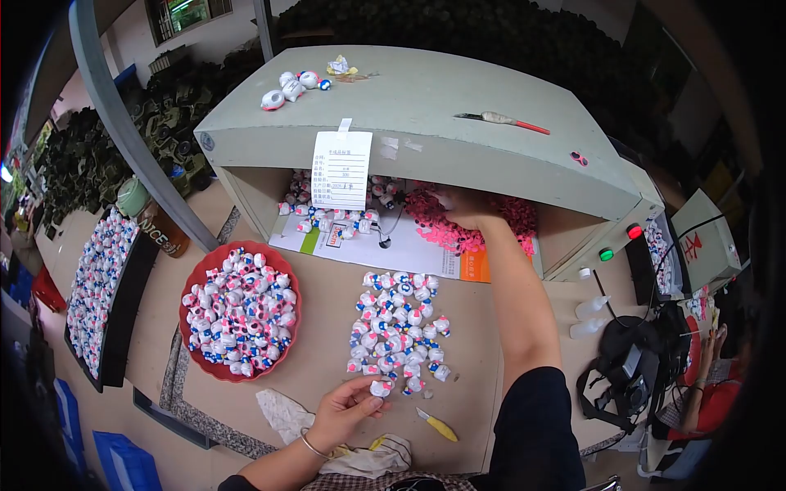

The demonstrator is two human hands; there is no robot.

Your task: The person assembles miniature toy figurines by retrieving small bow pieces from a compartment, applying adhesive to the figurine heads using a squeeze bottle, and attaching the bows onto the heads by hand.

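Observation:
My left hand (350,413) is closed in a pinch on a small white figurine (381,388) with pink and blue parts, close to the near edge of the table. Just beyond it, many similar figurines (396,323) lie in loose rows. My right hand (468,211) reaches under the top of the grey-green box (426,98), down to a heap of small pink pieces (434,225). Its fingers are mostly lost among the pieces, so their grip does not show. A yellow-handled knife (438,425) rests to the right of my left hand.
A red bowl (296,327) full of figurines stands left. Farther left is a black tray (115,360) of more. A paper label (341,170) hangs from the box. Cloths (372,456) lie at the front; white bottles (591,308) stand right. Another person (711,393) sits at far right.

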